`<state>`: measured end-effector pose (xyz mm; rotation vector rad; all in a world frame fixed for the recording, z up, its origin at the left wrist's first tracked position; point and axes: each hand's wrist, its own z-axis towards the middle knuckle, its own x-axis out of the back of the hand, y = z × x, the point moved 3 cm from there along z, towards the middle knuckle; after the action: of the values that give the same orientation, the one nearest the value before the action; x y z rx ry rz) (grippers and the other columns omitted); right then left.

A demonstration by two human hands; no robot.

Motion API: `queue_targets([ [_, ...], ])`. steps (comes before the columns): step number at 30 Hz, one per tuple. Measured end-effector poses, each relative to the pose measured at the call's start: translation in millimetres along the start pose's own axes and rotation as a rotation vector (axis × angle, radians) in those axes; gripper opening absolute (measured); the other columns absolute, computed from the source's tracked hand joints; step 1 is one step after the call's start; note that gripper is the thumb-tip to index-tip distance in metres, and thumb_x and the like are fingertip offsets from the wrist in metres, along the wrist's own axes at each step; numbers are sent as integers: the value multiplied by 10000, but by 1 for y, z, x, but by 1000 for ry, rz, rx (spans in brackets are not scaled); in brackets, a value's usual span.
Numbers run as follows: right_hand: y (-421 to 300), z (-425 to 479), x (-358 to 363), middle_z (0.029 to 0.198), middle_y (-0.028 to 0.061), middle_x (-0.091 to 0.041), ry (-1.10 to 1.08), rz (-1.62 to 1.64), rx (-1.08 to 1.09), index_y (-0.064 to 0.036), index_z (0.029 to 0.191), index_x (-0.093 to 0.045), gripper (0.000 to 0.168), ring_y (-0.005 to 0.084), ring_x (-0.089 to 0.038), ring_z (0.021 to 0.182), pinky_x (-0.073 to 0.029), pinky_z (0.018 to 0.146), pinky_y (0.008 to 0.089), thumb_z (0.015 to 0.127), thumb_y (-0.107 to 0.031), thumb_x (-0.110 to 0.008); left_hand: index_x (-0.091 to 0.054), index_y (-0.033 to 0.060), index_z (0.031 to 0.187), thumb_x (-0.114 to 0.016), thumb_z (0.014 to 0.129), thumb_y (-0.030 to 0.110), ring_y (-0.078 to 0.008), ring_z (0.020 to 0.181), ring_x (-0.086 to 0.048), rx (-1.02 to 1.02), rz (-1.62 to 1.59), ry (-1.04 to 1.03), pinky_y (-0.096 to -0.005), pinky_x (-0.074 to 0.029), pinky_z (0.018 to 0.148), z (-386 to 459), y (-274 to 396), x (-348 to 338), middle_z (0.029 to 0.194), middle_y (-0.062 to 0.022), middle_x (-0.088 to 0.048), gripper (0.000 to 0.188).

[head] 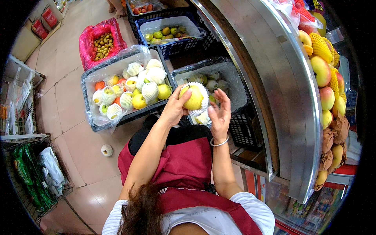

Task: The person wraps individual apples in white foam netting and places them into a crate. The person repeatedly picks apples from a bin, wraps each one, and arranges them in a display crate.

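My left hand grips a yellow pear, its thumb on the fruit near the stem. A white foam net wraps the pear's right side and rim. Just right of the net, my right hand is raised with its fingers apart, holding nothing. Left of the hands, a dark crate lined with clear plastic holds several pears and other fruits, many in white foam nets. Behind and below the hands, a second lined crate holds more netted fruit, partly hidden by the hands.
A curved metal display edge with apples and wrapped fruit rises on the right. A netted fruit lies on the floor tiles. Ahead are a pink-lined container of small brown fruits and a blue crate. Wire baskets stand at left.
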<state>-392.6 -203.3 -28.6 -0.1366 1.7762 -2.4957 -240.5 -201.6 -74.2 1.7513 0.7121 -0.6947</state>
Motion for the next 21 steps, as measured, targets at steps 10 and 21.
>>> queue_targets([
  [10,29,-4,-3,1287,165,-485,-262,-224,-130,-22,1378,-372,890,296,-506,1179,-410,1007,381,636,-194,-833,-493,12,1249,-720,833,231,-152,993,-583,-52,379,-9,-288,-512,818,-2,3,0,1105,-85,-589,522],
  [21,59,-14,21,1303,211,-476,-564,-384,-208,-56,1340,-423,949,337,-472,1226,-381,1030,405,537,-278,-877,-375,-17,1359,-672,877,318,-169,1057,-548,307,720,-180,-294,-476,870,6,-39,24,1174,-144,-552,658],
])
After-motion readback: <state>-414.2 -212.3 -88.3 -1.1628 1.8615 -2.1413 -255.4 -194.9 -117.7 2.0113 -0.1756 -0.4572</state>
